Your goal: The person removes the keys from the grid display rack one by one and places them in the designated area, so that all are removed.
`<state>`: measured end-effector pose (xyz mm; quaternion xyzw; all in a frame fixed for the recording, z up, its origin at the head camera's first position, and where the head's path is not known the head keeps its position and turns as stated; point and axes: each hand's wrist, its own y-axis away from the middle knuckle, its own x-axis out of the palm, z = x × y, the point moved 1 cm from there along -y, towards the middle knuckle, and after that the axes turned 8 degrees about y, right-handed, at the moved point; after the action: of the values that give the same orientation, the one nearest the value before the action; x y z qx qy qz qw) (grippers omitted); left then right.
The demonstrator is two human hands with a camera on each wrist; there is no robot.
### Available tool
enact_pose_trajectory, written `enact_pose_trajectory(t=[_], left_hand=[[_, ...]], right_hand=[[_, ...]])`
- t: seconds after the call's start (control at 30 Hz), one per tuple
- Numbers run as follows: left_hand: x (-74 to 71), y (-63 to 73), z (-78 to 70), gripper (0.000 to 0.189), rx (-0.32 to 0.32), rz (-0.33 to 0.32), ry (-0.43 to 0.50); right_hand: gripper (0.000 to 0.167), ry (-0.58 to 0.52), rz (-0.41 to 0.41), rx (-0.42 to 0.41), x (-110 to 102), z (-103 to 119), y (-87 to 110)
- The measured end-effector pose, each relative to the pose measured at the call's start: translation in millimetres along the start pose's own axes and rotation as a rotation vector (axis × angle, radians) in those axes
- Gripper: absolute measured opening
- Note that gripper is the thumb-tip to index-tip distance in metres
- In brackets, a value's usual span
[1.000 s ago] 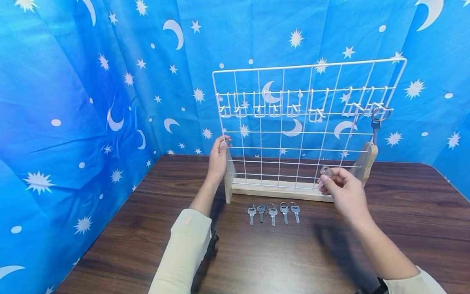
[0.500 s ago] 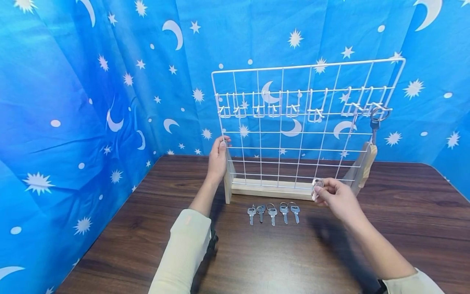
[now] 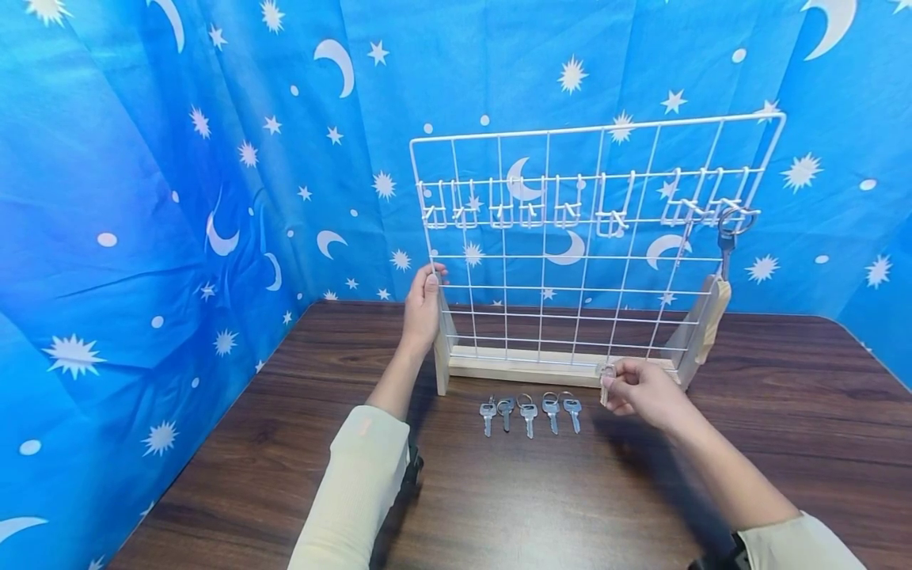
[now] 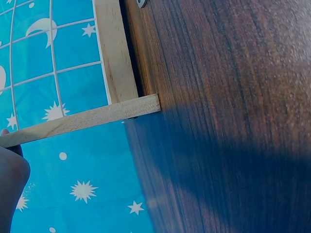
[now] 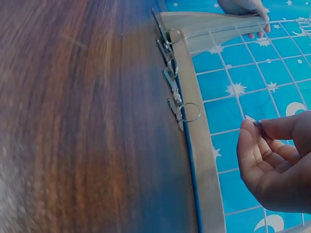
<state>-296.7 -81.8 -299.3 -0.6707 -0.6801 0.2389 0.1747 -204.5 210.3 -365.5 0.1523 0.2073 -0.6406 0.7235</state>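
Observation:
My left hand (image 3: 423, 310) grips the left wooden upright (image 3: 442, 348) of a white wire grid rack (image 3: 541, 287); in the left wrist view the hand (image 4: 10, 179) shows at the edge, beside the upright's upper end. Between thumb and fingers my right hand (image 3: 648, 392) pinches a key (image 3: 605, 383) low in front of the rack's wooden base bar (image 3: 527, 366). The right wrist view shows only a small part of that key (image 5: 253, 121) at the fingertips. Left of it, several silver keys (image 3: 529, 412) with rings lie in a row on the table before the base.
White hooks (image 3: 568, 212) line the upper part of the grid. A key with a ring (image 3: 726, 237) hangs from the rightmost one. A blue curtain (image 3: 385, 95) with moons and stars stands behind the brown wooden table (image 3: 513, 499).
My right hand, pinching the key, has come down and left from in front of the lower right grid to near the base bar. The left hand keeps its place on the upright.

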Motion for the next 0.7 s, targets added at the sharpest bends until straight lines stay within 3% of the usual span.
enact_pose_trajectory(t=[0.27,0.7], left_hand=[[-0.5,0.1,0.8,0.03,0.0,-0.002,0.006],[-0.9,-0.2,1.5,0.033,-0.012,0.006,-0.003]], right_hand=[[0.011,-0.022,0.093,0.023,4,-9,-4.7],[0.009,-0.003,0.159,0.093,9,-21,-9.1]])
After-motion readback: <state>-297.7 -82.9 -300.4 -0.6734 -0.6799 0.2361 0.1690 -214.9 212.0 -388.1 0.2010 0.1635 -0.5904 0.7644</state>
